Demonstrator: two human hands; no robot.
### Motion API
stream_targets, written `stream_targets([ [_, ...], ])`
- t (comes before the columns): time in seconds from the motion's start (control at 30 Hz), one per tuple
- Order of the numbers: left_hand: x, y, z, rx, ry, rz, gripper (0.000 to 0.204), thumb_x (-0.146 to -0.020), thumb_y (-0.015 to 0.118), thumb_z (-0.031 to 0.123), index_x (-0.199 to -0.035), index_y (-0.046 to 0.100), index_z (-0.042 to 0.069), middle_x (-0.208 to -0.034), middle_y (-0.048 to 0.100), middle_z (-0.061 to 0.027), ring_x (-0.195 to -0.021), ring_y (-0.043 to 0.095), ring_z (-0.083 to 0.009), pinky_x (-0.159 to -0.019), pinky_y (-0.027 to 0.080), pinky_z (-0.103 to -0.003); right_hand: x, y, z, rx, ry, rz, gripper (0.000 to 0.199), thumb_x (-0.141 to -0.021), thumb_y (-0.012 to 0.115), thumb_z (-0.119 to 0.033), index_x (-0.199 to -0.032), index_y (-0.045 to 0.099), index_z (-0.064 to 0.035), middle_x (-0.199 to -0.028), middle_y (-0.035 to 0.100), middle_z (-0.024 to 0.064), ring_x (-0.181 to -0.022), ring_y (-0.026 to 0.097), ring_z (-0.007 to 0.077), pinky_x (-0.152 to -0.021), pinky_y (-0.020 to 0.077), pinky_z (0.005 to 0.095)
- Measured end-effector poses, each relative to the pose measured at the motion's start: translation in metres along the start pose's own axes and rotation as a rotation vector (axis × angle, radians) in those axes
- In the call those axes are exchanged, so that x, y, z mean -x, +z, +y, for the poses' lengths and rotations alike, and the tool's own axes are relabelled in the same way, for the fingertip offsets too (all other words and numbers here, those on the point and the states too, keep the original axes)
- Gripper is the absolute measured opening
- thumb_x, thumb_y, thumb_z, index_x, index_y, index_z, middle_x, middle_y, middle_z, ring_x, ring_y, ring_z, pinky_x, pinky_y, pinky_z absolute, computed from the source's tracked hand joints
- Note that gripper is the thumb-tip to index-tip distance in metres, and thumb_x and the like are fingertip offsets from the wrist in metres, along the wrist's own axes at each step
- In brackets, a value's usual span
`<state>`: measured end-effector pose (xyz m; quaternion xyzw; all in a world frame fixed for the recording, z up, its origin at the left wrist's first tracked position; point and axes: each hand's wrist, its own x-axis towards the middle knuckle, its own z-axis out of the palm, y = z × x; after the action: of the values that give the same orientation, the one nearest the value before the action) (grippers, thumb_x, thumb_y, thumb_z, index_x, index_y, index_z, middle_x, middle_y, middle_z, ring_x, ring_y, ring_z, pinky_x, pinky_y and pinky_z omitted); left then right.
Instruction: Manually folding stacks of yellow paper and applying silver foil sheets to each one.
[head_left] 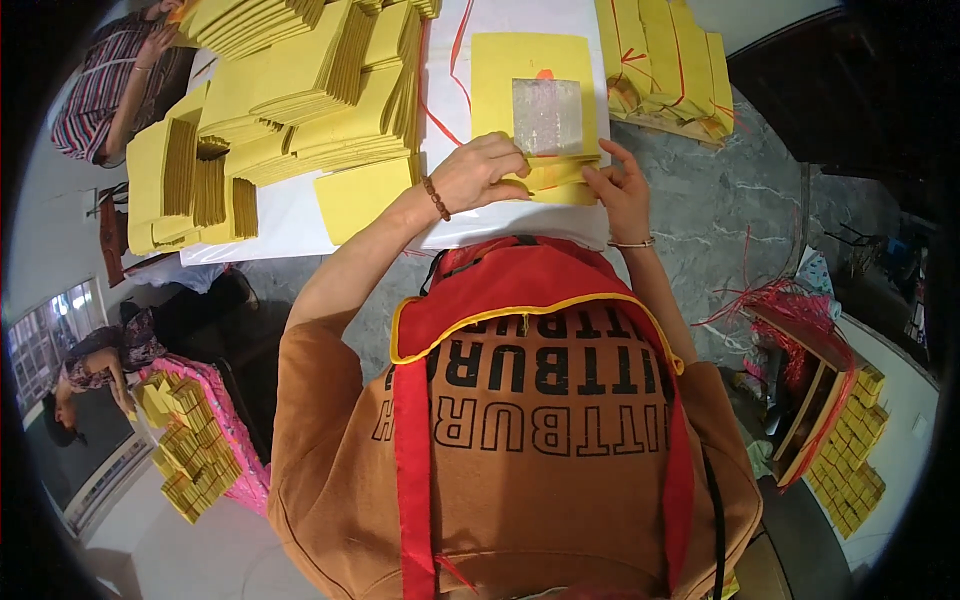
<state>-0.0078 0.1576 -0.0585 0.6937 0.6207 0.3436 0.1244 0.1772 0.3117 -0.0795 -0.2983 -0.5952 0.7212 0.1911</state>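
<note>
A yellow paper sheet (490,80) lies on the white-covered table in front of me, with a silvery rectangular piece (547,117) and a small orange mark on it. Its near end is folded up in narrow layers. My left hand (480,172) is closed on the left end of this fold, its fingers curled. At the right end, my right hand (622,190) pinches the folded edge, with one finger raised. Next to my left wrist lies another flat stack of yellow paper (365,198).
Large stacks of folded yellow paper (300,90) fill the table's left side. Red-tied yellow bundles (665,60) stand at the far right. Red string (460,45) trails over the table. Two other people are at the left. A wooden rack with red strings (800,420) stands at right.
</note>
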Motion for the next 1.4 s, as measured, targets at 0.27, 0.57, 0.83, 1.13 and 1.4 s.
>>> stream_targets([
  [0.27,-0.001,0.004,0.01,-0.166,-0.04,0.076,0.025,-0.074,0.069,0.029,-0.077,0.057,0.007,-0.076,0.056,-0.0063,-0.075,0.055,-0.0246,-0.066,0.045,-0.035,-0.002,0.002,0.005,0.002,-0.02,0.028,0.038,-0.081,0.066,-0.005,-0.116,0.052,-0.0025,-0.063,0.054,-0.0021,-0.061,0.052,0.0053,-0.06,0.0437,0.0188],
  [0.57,-0.003,0.007,0.016,-0.223,-0.118,0.117,0.029,-0.073,0.069,0.034,-0.071,0.055,0.008,-0.068,0.054,-0.0047,-0.069,0.054,-0.023,-0.063,0.042,-0.035,-0.004,0.001,0.011,-0.056,-0.049,0.028,0.035,-0.081,0.067,-0.006,-0.112,0.053,-0.002,-0.066,0.06,0.0015,-0.065,0.059,0.0081,-0.059,0.0426,0.0189],
  [0.83,-0.006,0.01,0.021,-0.279,-0.167,0.145,0.032,-0.073,0.069,0.039,-0.068,0.055,0.01,-0.063,0.053,-0.0024,-0.065,0.053,-0.0212,-0.062,0.038,-0.035,-0.003,0.005,0.007,-0.03,-0.057,0.059,0.034,-0.081,0.067,-0.007,-0.111,0.052,-0.0016,-0.064,0.059,0.0006,-0.064,0.058,0.0072,-0.059,0.0416,0.0176],
  [1.13,-0.008,0.013,0.026,-0.402,-0.207,0.14,0.034,-0.072,0.069,0.042,-0.068,0.055,0.012,-0.066,0.052,-0.0022,-0.067,0.052,-0.0205,-0.064,0.034,-0.034,-0.005,0.005,0.008,-0.076,-0.037,0.045,0.036,-0.081,0.068,-0.008,-0.112,0.051,-0.0015,-0.065,0.06,0.0012,-0.064,0.059,0.0078,-0.06,0.042,0.0171],
  [1.4,-0.01,0.012,0.032,-0.426,-0.197,0.161,0.025,-0.072,0.07,0.033,-0.07,0.055,0.013,-0.068,0.05,-0.0024,-0.067,0.051,-0.0207,-0.065,0.034,-0.035,-0.003,0.006,0.002,-0.041,-0.02,0.054,0.036,-0.081,0.068,-0.008,-0.112,0.051,-0.0015,-0.066,0.061,0.0023,-0.065,0.06,0.0082,-0.06,0.0418,0.0177],
])
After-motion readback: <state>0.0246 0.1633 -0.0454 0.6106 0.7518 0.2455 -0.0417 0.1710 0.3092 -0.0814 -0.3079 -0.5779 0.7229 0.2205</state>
